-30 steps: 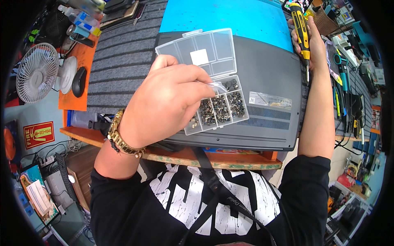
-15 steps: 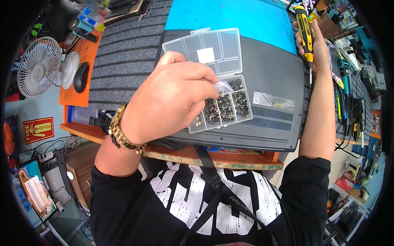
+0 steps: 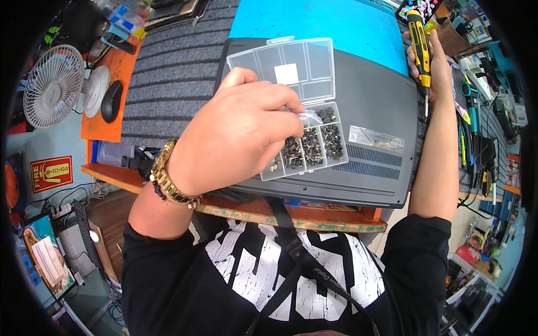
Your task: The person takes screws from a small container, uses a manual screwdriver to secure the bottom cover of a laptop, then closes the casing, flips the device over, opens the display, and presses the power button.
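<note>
Yellow-black screwdriver (image 3: 419,49) is clasped in the right hand (image 3: 440,70), far right. The left hand (image 3: 238,129) bends over the open screw box (image 3: 320,64) on the dark laptop (image 3: 381,95); its fingertips' grip I cannot tell.

A white fan (image 3: 54,87) stands near a black mouse (image 3: 112,101).

Bright even light, curved edges, black corners

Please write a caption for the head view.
Left hand over an open compartment box, right hand holding a yellow-and-black screwdriver.
</note>
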A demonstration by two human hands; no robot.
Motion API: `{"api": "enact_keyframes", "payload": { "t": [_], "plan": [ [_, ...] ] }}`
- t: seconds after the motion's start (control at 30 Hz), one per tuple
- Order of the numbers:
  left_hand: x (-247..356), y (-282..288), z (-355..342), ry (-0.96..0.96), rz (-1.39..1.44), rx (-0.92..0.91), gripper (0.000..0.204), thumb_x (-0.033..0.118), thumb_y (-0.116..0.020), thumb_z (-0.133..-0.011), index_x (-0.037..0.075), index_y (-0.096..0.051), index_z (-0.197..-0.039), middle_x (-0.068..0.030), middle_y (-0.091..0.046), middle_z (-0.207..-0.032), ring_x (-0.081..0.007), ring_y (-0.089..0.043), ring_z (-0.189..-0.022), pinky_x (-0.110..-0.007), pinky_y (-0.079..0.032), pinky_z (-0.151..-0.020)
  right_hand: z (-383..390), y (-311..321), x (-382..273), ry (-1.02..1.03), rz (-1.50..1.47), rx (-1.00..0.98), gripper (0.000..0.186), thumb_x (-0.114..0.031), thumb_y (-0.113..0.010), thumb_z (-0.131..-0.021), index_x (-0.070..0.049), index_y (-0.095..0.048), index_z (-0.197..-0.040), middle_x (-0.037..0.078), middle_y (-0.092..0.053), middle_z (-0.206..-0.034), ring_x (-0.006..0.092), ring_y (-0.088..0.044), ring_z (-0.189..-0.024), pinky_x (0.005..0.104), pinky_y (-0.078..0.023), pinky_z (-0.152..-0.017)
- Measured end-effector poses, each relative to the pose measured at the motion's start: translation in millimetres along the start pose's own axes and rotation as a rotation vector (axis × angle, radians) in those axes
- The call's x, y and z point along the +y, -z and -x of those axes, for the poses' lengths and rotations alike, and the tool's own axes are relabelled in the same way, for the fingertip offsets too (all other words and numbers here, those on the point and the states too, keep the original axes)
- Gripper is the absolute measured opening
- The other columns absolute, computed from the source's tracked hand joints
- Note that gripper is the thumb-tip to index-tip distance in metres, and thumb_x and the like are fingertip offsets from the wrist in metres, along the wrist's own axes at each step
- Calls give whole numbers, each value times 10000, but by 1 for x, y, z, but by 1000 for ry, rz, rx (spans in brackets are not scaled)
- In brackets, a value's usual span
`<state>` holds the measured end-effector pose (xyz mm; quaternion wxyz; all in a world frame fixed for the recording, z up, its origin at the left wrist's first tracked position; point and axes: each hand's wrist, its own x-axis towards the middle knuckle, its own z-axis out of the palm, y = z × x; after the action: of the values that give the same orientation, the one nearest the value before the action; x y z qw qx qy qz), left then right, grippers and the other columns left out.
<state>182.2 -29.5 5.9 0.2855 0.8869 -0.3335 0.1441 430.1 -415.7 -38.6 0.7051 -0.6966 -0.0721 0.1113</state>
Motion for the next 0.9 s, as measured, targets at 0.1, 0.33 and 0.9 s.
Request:
{"api": "enact_keyframes", "payload": {
  "t": [0.1, 0.33, 0.9],
  "plan": [
    [0, 0, 0, -7, -11, -3, 248, -80, -784, -777, 109, -797, -937, -18, -818, -1146, -210, -745, -960, -411, -501, -983, 1, -1, -1, 1, -6, -3, 727, -639, -419, -1228, 9, -689, -1418, 30, -659, -814, 90, -572, -528, 216, -471, -471],
    [0, -1, 0, 2, -4, -16, 229, -72, -774, -774, 107, -792, -915, -18, -816, -1148, -190, -745, -954, -416, -502, -985, 2, -2, -2, -3, 0, 3, 726, -644, -424, -1225, 7, -682, -1417, 30, -659, -813, 87, -573, -527, 213, -469, -471],
    [11, 1, -6, -34, 30, -64, 254, 10, -752, -728, 101, -811, -958, -96, -784, -1316, -292, -683, -1013, -432, -458, -935, 1, -3, 0, 33, 7, -2, 693, -606, -406, -1241, 7, -690, -1393, 37, -683, -810, 92, -566, -518, 213, -478, -474]
  ]
}}
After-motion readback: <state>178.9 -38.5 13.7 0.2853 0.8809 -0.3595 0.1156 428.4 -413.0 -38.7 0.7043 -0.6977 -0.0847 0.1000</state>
